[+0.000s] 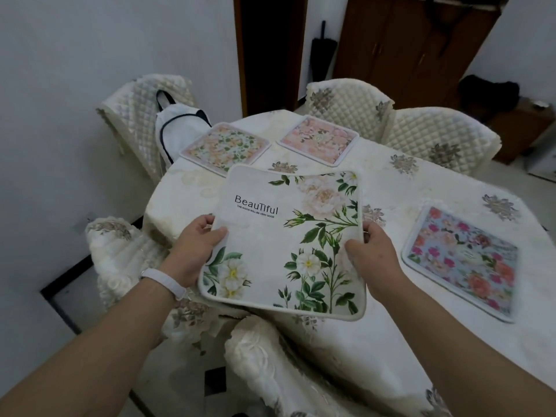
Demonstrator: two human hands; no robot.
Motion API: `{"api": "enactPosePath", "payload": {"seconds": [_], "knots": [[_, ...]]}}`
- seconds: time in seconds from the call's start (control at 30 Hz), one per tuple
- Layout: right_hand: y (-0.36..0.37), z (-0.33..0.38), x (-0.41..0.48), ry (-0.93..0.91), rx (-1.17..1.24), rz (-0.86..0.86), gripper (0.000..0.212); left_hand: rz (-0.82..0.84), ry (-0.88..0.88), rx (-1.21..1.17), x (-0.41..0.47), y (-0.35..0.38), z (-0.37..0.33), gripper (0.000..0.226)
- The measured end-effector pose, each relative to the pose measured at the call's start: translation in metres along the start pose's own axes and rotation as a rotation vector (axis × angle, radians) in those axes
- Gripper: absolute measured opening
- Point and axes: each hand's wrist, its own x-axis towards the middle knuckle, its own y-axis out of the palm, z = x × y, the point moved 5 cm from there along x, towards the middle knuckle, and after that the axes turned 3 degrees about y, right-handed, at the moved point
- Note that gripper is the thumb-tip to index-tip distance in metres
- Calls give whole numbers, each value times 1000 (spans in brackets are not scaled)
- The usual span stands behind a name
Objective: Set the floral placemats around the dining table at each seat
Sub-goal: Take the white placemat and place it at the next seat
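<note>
I hold a cream placemat [285,236] printed with white flowers, green leaves and the word "Beautiful" above the near left part of the dining table [376,182]. My left hand [197,251] pinches its left edge, thumb on top. Its right edge is gripped by my right hand [373,257]. Three other floral placemats lie flat on the cream tablecloth: a peach and green one [225,145] at the far left, a pink one [319,138] at the far middle, and a blue one with pink flowers [463,260] at the right.
Quilted cream chairs stand around the table: one at far left [144,115] with a white bag [177,127] on it, two at the far right [346,100] [439,136], and lace-covered ones near me [126,260] [270,356]. A wooden cabinet [406,40] stands behind.
</note>
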Motion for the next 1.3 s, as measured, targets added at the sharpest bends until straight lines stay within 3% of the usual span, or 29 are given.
{"api": "enactPosePath", "payload": {"seconds": [0.3, 0.83, 1.03, 1.3], "knots": [[38, 4, 10, 55, 13, -19, 27, 69, -14, 123, 50, -31, -7, 19], [236, 27, 116, 342, -107, -235, 22, 290, -200, 175, 300, -134, 28, 24], [258, 5, 123, 446, -122, -281, 20, 416, -260, 270, 334, -132, 44, 25], [273, -31, 130, 556, -108, -357, 22, 424, -302, 355, 336, -126, 77, 22]]}}
